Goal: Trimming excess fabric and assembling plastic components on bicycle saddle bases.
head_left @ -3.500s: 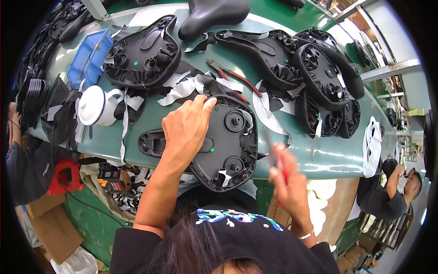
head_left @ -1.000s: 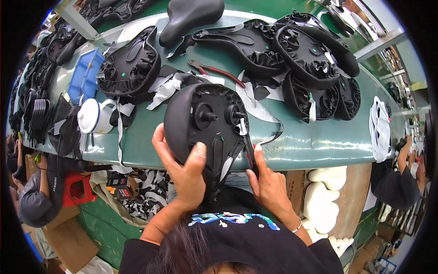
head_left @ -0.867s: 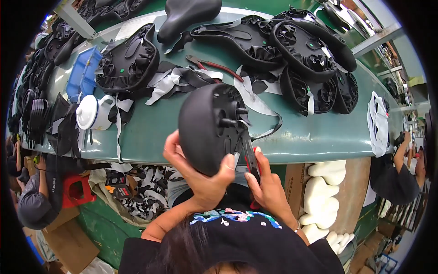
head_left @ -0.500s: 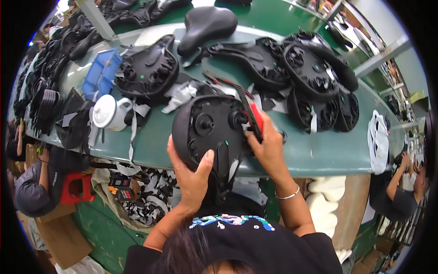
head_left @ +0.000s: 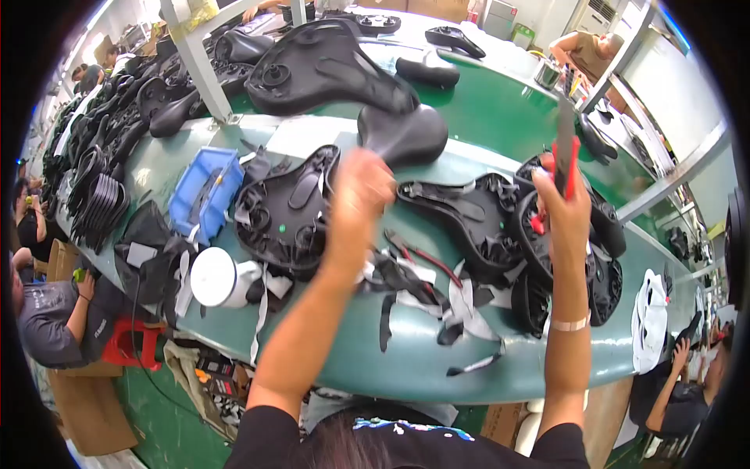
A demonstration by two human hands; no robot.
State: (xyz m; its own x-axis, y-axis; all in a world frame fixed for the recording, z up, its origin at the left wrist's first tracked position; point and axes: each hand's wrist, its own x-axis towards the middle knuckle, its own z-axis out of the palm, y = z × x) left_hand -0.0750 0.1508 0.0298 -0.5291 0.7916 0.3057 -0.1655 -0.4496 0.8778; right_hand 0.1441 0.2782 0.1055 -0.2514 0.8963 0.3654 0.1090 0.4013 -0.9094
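My left hand (head_left: 363, 187) is stretched forward over the bench and smeared by motion, so its fingers cannot be read. Just beyond it, a black bicycle saddle (head_left: 320, 70) shows its hollow underside and looks blurred, with its nose toward my hand. Between them sits another black saddle (head_left: 418, 137), smooth side up. My right hand (head_left: 564, 215) is closed round a red-handled cutter knife (head_left: 566, 160), its dark blade pointing up. Below that hand lie several upturned saddles (head_left: 527, 250) with gathered black covering. Red-handled pliers (head_left: 422, 256) rest among black and white scraps (head_left: 469, 313).
A blue bin (head_left: 205, 191) and a white lidded mug (head_left: 215, 277) stand to the left, near another upturned saddle (head_left: 289, 207). Grey posts (head_left: 195, 62) rise from the bench (head_left: 375, 359). Saddles are heaped at far left. Other people sit at both sides and across the bench.
The saddle I held near my body has left my left hand, which has reached forward. An upturned saddle now appears across the bench. My right hand has moved right and up with the cutter knife.
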